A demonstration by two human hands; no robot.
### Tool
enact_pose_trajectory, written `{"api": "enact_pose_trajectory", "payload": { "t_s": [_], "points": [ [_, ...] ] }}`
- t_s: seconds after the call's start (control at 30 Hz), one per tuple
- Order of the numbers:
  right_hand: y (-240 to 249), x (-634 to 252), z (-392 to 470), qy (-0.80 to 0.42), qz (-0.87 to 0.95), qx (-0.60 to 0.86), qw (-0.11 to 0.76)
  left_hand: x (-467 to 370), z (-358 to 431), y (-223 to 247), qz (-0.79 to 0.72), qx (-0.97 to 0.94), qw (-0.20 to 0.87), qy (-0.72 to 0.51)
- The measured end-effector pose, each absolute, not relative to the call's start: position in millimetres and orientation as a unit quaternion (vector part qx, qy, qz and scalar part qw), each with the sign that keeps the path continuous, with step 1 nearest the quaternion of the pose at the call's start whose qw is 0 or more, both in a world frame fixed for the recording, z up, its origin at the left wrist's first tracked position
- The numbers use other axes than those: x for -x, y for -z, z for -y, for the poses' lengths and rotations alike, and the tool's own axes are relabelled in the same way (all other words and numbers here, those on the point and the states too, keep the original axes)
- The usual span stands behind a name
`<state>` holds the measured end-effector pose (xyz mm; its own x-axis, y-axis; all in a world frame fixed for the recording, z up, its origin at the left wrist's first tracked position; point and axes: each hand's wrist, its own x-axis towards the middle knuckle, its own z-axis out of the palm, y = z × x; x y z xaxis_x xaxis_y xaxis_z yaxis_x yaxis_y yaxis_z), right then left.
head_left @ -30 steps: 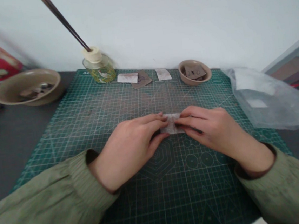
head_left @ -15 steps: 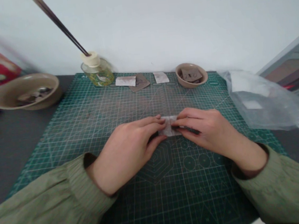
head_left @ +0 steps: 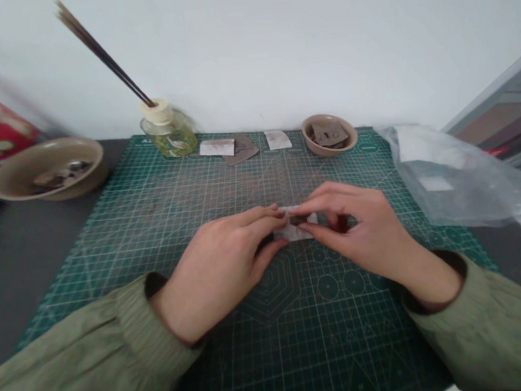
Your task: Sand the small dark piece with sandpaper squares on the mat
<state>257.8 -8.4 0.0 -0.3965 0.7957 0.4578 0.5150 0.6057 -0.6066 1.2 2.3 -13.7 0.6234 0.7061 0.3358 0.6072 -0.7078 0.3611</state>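
1. In the head view, a small white rectangular piece, of paper or cloth [head_left: 292, 233], lies on the middle of the green gridded cutting mat [head_left: 196, 192], well apart from its edges; this place is probably chosen because both hands reach it comfortably.
2. The left hand [head_left: 223, 257] rests at the piece's left end, it seems to me for preventing it from slipping.
3. Its fingertips touch the white piece from above; the thumb is apart from the fingers, at the near edge, so nothing is pinched.
4. The right hand [head_left: 359, 213] has its thumb and index finger close together, clamped on a small dark object [head_left: 297, 220] just above the piece; I cannot tell what object it is. Such a fine grip suits a small thing.
5. Along the mat's far edge lie two white pieces [head_left: 216, 148] and, toward the far right corner, a small round beige bowl [head_left: 330, 150], perhaps put there to leave the middle free for the hands.
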Motion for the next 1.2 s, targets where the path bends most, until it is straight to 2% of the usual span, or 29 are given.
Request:
{"api": "enact_pose_trajectory", "payload": {
  "t_s": [0.2, 0.33, 0.77, 1.2],
  "points": [
    [-11.4, -255.4, 15.4, -0.455, 0.647, 0.455, 0.408, -4.8, 7.5, -4.9, -0.353, -0.845, 0.170, -0.363],
    [-12.6, -254.9, 14.5, -0.532, 0.582, 0.433, 0.437, -5.6, 13.4, -12.2, -0.349, -0.802, 0.242, -0.420],
    [-15.4, -252.3, 16.6, -0.562, 0.566, 0.403, 0.449, -11.3, 13.5, -16.2, -0.351, -0.703, 0.418, -0.456],
    [-14.7, -252.8, 17.9, -0.562, 0.568, 0.395, 0.454, -8.7, 16.3, -15.6, -0.331, -0.705, 0.438, -0.449]
  ]
}}
